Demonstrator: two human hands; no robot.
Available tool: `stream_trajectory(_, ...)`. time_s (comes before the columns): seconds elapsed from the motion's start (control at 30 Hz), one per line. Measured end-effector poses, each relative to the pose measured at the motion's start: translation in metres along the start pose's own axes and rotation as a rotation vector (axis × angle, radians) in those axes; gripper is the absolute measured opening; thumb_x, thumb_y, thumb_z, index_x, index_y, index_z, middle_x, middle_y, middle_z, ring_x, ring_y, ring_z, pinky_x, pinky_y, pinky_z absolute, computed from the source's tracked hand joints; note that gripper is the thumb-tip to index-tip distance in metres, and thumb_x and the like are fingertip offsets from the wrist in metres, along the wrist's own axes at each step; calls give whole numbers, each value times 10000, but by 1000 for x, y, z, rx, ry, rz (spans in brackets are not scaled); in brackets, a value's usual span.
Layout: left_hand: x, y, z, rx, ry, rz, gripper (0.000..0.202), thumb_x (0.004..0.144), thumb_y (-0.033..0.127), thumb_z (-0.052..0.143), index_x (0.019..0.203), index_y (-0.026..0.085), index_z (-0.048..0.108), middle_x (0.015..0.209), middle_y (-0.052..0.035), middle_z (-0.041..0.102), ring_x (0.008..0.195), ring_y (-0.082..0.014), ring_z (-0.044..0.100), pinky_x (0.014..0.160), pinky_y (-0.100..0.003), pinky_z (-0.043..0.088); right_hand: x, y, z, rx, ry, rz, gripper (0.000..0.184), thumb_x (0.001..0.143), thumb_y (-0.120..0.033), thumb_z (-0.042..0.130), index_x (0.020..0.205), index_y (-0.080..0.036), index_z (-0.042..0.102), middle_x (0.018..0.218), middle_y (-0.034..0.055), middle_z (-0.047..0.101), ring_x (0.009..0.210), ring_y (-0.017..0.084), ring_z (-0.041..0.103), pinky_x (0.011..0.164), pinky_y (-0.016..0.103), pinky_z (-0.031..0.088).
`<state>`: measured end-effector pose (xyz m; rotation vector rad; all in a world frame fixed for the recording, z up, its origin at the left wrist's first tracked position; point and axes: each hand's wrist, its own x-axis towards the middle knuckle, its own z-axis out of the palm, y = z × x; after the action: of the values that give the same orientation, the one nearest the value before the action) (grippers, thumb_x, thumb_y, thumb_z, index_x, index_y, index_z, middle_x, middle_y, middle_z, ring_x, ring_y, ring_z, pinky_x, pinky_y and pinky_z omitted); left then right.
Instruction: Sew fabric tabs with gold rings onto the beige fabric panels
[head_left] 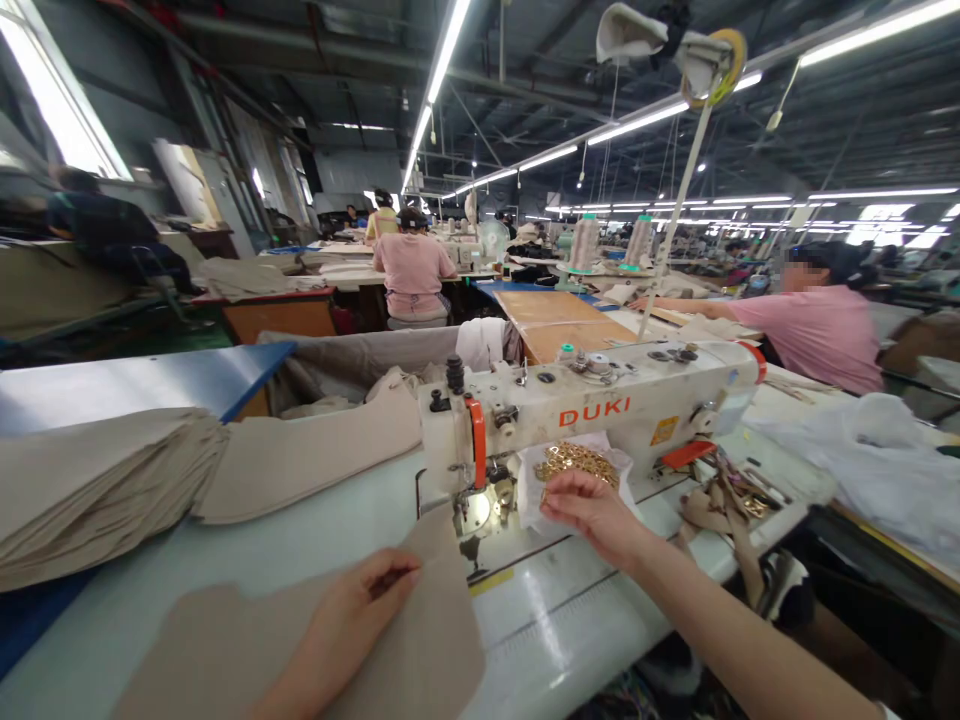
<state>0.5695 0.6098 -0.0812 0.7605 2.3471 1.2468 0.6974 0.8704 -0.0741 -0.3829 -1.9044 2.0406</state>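
My right hand (592, 510) pinches a small gold metal piece (545, 496), mostly covered by the fingertips. Just behind it, a heap of gold metal rings (577, 462) lies on a white plastic bag (531, 505) under the arm of the sewing machine (517, 410). My left hand (364, 605) rests on a flat beige fabric panel (442, 640), its thumb and fingers closed together. Whether anything is between those fingers is hidden. The panel's upper edge reaches the machine's needle plate (476, 510), left of the bag.
Stacked beige panels (112, 490) lie at left, with another beige piece (322, 450) beside them. Fabric straps (724, 510) and gold hardware sit right of the machine. A thread stand pole (675, 220) rises behind it. Co-workers in pink (817, 325) sit beyond.
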Motion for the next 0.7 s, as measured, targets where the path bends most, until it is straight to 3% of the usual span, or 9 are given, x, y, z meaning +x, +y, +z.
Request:
stream_trajectory(0.17, -15, 9, 10, -49, -10, 20, 233, 726, 386, 550, 748, 188, 671, 715, -16, 664, 685, -195, 585, 668, -291, 475, -28, 0, 39, 635, -87, 432, 239, 555, -152, 816, 708, -156, 632, 664, -26, 669, 650, 99, 653, 682, 219, 507)
stream_trajectory(0.27, -28, 17, 14, -65, -15, 74, 215, 752, 368, 548, 745, 186, 663, 710, -20, 641, 672, -174, 560, 649, -269, 455, -35, 3, 55, 724, -137, 550, 206, 582, -111, 800, 733, -134, 662, 676, 0, 691, 663, 98, 662, 704, 206, 510)
stream_trajectory(0.5, -41, 37, 11, -80, 7, 140, 192, 775, 333, 550, 745, 186, 669, 690, -16, 609, 643, -155, 529, 603, -250, 424, -35, 8, 71, 704, -226, 564, 296, 518, -32, 815, 777, -111, 697, 704, 5, 701, 619, 72, 646, 680, 176, 499)
stream_trajectory(0.7, -37, 40, 13, -72, -5, 147, 194, 772, 333, 545, 736, 188, 669, 689, -25, 620, 654, -163, 541, 610, -253, 434, -34, 7, 79, 577, -205, 484, 264, 523, -154, 854, 731, -117, 696, 615, -6, 666, 537, 81, 621, 604, 201, 495)
